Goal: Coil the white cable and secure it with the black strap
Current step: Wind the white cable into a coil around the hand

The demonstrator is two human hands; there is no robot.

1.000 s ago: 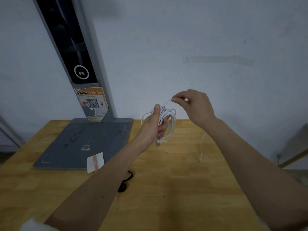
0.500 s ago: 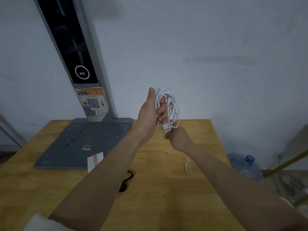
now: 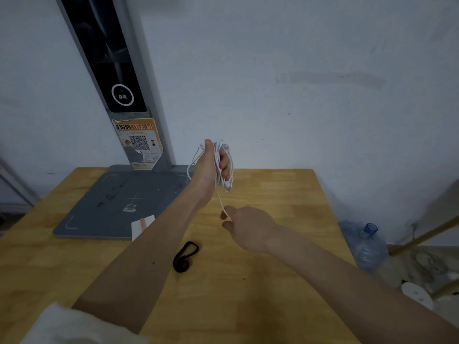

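Note:
My left hand (image 3: 211,167) is raised over the far middle of the wooden table (image 3: 273,281) and grips a bundle of white cable (image 3: 229,155) wound in several loops around it. A plug end hangs just below the fingers. One strand of the cable runs down from the bundle to my right hand (image 3: 248,224), which pinches it lower and nearer to me. The black strap (image 3: 185,256) lies loose on the table between my two forearms.
A grey flat base (image 3: 116,202) with a tall dark post (image 3: 106,58) stands at the back left, with a white paper slip (image 3: 142,225) at its front edge. Off the table's right side stand a blue water bottle (image 3: 365,247) and some clutter on the floor.
My right hand dropped from above the bundle to below it, drawing the free strand down. The left hand rose, then settled slightly lower. The black strap has come into full view.

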